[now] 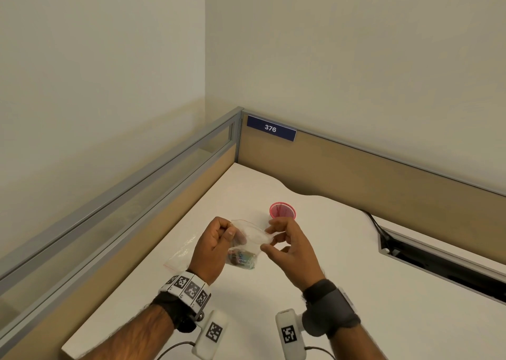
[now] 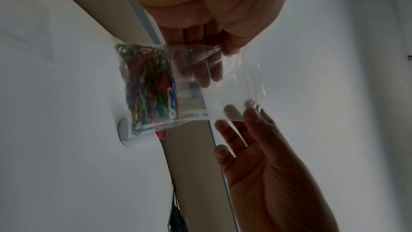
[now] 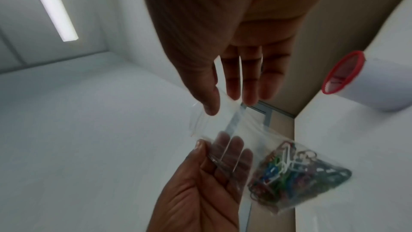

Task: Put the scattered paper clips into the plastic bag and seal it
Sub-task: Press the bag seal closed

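A white desk (image 1: 315, 291) in a partitioned corner is seen from the head, above which the plastic bag (image 1: 247, 243) is held aloft, pinched at its mouth by the left hand (image 1: 212, 246) and the right hand (image 1: 291, 246). From the left wrist, the paper clips (image 2: 149, 85) are bunched at the closed bottom, the long axis apparently running mouth-up, bottom-down. From the right wrist the mouth is seen gaping, so clips could be spilled if the bag were tipped before sealing.

The head view is bright and evenly lit, with soft, faint shadows on the white surface (image 1: 315, 291) and straight edges bowed by the wide lens. Both wrist views are dim and bluish, the hands backlit and dark. A ceiling strip light (image 3: 51, 6) glares in the right wrist view, where the clips (image 3: 296, 175) are motion-blurred.
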`<control>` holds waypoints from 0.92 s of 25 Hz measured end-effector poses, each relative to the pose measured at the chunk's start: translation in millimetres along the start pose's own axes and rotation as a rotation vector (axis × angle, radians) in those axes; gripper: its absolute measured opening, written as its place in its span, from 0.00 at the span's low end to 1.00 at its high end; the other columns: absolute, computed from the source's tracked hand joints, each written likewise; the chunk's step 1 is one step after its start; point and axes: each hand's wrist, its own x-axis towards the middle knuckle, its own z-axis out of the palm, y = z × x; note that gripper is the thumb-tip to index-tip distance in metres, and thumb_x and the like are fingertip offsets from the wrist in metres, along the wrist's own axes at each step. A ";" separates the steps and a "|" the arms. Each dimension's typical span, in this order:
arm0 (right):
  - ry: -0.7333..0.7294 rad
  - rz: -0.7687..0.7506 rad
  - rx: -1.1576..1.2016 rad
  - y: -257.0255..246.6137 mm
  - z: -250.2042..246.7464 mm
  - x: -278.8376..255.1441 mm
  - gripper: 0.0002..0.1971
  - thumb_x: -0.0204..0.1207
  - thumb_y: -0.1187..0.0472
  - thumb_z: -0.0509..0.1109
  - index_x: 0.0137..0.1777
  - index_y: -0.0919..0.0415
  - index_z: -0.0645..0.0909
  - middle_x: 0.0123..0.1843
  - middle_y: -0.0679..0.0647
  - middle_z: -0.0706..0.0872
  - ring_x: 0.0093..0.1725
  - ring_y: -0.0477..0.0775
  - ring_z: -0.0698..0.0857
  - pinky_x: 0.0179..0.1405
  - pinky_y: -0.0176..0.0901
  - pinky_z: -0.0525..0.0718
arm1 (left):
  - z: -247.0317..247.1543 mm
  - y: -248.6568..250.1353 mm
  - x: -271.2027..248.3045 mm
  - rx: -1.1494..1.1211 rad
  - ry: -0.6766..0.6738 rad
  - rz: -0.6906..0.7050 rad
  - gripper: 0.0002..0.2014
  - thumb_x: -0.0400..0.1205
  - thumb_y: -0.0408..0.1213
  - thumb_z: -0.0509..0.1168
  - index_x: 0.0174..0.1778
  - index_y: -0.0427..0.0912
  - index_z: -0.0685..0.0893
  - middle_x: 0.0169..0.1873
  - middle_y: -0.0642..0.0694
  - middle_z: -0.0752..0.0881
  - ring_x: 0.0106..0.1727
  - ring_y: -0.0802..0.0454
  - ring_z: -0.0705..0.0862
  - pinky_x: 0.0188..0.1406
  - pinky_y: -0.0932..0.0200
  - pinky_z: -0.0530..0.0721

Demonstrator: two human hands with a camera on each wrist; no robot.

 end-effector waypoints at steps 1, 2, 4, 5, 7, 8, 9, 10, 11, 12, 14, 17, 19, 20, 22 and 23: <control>0.000 0.041 0.045 3.4 4.5 -0.3 0.17 0.71 0.62 0.77 0.58 0.50 0.80 0.50 0.44 0.86 0.46 0.45 0.85 0.40 0.39 0.88 | 0.7 1.8 0.8 0.010 0.005 0.008 0.07 0.88 0.34 0.59 0.46 0.37 0.79 0.40 0.41 0.90 0.45 0.45 0.90 0.51 0.51 0.87; 0.007 0.072 0.068 6.7 8.9 0.2 0.14 0.72 0.63 0.77 0.56 0.52 0.82 0.48 0.45 0.87 0.45 0.47 0.85 0.39 0.40 0.89 | 1.1 3.2 1.7 0.011 0.009 0.010 0.07 0.88 0.34 0.59 0.47 0.37 0.79 0.40 0.41 0.90 0.44 0.45 0.90 0.50 0.52 0.87; 0.053 0.114 0.124 10.5 14.7 2.6 0.03 0.75 0.64 0.75 0.47 0.59 0.87 0.43 0.48 0.89 0.42 0.51 0.86 0.35 0.40 0.89 | 1.4 3.3 3.1 -0.029 0.016 -0.010 0.07 0.89 0.35 0.58 0.48 0.36 0.78 0.40 0.41 0.90 0.44 0.44 0.91 0.49 0.53 0.88; 0.077 0.123 0.171 11.2 15.9 4.0 0.02 0.76 0.64 0.74 0.45 0.61 0.87 0.42 0.51 0.90 0.41 0.52 0.86 0.34 0.40 0.88 | 1.3 3.8 2.4 -0.065 0.016 -0.021 0.08 0.89 0.35 0.58 0.49 0.35 0.78 0.40 0.40 0.90 0.44 0.42 0.91 0.49 0.52 0.89; 0.092 0.141 0.271 10.4 16.9 5.9 0.04 0.78 0.65 0.71 0.43 0.65 0.86 0.42 0.57 0.90 0.41 0.55 0.87 0.34 0.43 0.89 | 1.4 5.6 1.0 -0.125 0.011 -0.032 0.09 0.88 0.36 0.60 0.50 0.32 0.77 0.39 0.37 0.91 0.44 0.38 0.91 0.51 0.50 0.90; 0.081 0.145 0.313 8.0 17.0 5.9 0.05 0.79 0.66 0.70 0.44 0.67 0.85 0.42 0.59 0.90 0.42 0.55 0.88 0.35 0.44 0.89 | 1.5 6.7 0.4 -0.144 0.007 -0.039 0.09 0.86 0.36 0.63 0.51 0.31 0.77 0.39 0.35 0.90 0.44 0.38 0.91 0.51 0.50 0.90; 0.067 0.144 0.339 6.0 17.5 5.3 0.06 0.79 0.66 0.68 0.45 0.69 0.85 0.42 0.60 0.90 0.42 0.55 0.89 0.36 0.44 0.89 | 1.2 7.2 -0.3 -0.158 0.001 -0.052 0.09 0.83 0.35 0.67 0.51 0.32 0.78 0.39 0.34 0.90 0.43 0.39 0.91 0.50 0.51 0.90; 0.056 0.141 0.347 4.9 18.2 5.2 0.07 0.80 0.66 0.67 0.45 0.70 0.84 0.42 0.60 0.90 0.42 0.55 0.89 0.36 0.43 0.89 | 0.8 7.2 -0.3 -0.155 -0.003 -0.067 0.10 0.80 0.33 0.71 0.52 0.33 0.80 0.37 0.34 0.91 0.42 0.41 0.91 0.48 0.53 0.89; 0.055 0.139 0.338 4.2 18.7 4.6 0.07 0.80 0.66 0.67 0.46 0.69 0.84 0.41 0.60 0.90 0.42 0.54 0.89 0.36 0.42 0.89 | 0.4 6.5 -0.1 -0.134 -0.006 -0.081 0.10 0.77 0.31 0.74 0.51 0.34 0.82 0.36 0.34 0.91 0.40 0.42 0.91 0.47 0.53 0.89; 0.065 0.141 0.334 4.0 18.7 4.2 0.07 0.80 0.66 0.67 0.46 0.68 0.84 0.40 0.60 0.90 0.41 0.54 0.90 0.36 0.41 0.89 | -0.4 5.3 0.4 -0.108 -0.010 -0.088 0.08 0.77 0.31 0.75 0.49 0.35 0.85 0.34 0.35 0.91 0.39 0.43 0.91 0.47 0.53 0.88; 0.110 0.150 0.386 5.1 16.3 4.5 0.04 0.80 0.68 0.68 0.47 0.67 0.84 0.40 0.63 0.90 0.40 0.56 0.90 0.36 0.43 0.89 | -2.6 3.3 0.3 -0.101 -0.020 -0.075 0.04 0.78 0.32 0.74 0.44 0.35 0.88 0.33 0.36 0.91 0.37 0.44 0.89 0.46 0.53 0.87; 0.142 0.158 0.460 5.2 10.9 5.5 0.02 0.78 0.71 0.68 0.47 0.69 0.82 0.40 0.65 0.90 0.40 0.58 0.90 0.36 0.45 0.89 | -3.2 4.8 0.2 -0.095 -0.018 -0.055 0.04 0.80 0.32 0.72 0.43 0.34 0.87 0.33 0.37 0.91 0.37 0.47 0.89 0.44 0.56 0.87; 0.134 0.158 0.454 5.4 10.2 6.0 0.02 0.76 0.72 0.68 0.46 0.70 0.82 0.41 0.66 0.89 0.41 0.57 0.89 0.36 0.45 0.89 | -2.6 6.6 0.2 -0.079 -0.018 -0.044 0.03 0.80 0.31 0.71 0.44 0.34 0.87 0.34 0.38 0.91 0.38 0.47 0.90 0.45 0.56 0.88; 0.131 0.156 0.442 5.7 10.4 6.3 0.02 0.76 0.73 0.69 0.45 0.71 0.82 0.41 0.65 0.89 0.41 0.57 0.89 0.36 0.45 0.89 | -2.4 7.1 0.2 -0.066 -0.020 -0.043 0.03 0.80 0.31 0.72 0.44 0.34 0.88 0.34 0.38 0.91 0.39 0.47 0.90 0.46 0.55 0.89; 0.133 0.149 0.417 6.3 11.4 7.3 0.02 0.75 0.73 0.68 0.44 0.71 0.82 0.41 0.65 0.89 0.41 0.57 0.89 0.36 0.44 0.88 | -2.9 8.1 0.2 -0.040 -0.021 -0.047 0.02 0.79 0.31 0.73 0.44 0.36 0.88 0.34 0.39 0.92 0.39 0.47 0.90 0.47 0.54 0.89; 0.139 0.144 0.401 6.9 12.0 7.9 0.02 0.74 0.73 0.68 0.43 0.70 0.82 0.41 0.66 0.88 0.41 0.58 0.88 0.36 0.44 0.88 | -3.4 8.4 0.2 -0.035 -0.022 -0.051 0.02 0.78 0.31 0.74 0.44 0.37 0.89 0.35 0.40 0.92 0.40 0.47 0.91 0.46 0.55 0.88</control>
